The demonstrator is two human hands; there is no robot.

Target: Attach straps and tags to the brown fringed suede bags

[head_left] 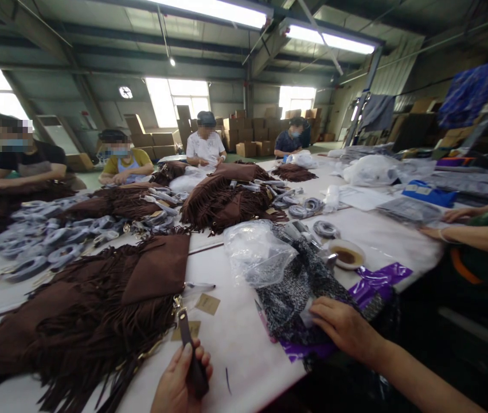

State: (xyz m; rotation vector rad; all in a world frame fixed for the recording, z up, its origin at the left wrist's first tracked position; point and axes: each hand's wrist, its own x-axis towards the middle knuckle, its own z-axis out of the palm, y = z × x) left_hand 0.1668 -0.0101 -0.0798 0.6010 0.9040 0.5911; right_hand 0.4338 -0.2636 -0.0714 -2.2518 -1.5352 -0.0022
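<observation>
My left hand [183, 378] is closed around a dark brown leather strap [188, 338]. A metal clasp [179, 307] shows at the strap's upper end, beside a brown fringed bag [157, 269] lying on the table. Tan paper tags [208, 304] lie close to the clasp. My right hand [344, 327] rests on a black-and-white patterned cloth [287, 304], its fingers together on a small white wad [308, 314] at the fingertips. Purple plastic [381, 284] sticks out from beneath the cloth, and a crumpled clear plastic bag [261, 252] lies against its far side.
A shallow dish of brown liquid [347, 255] stands beyond the cloth. More fringed bags [230, 195] and wrapped, coiled straps [54, 235] cover the table [244, 361]. Several people work around it; a co-worker's arms [476, 235] reach in at right.
</observation>
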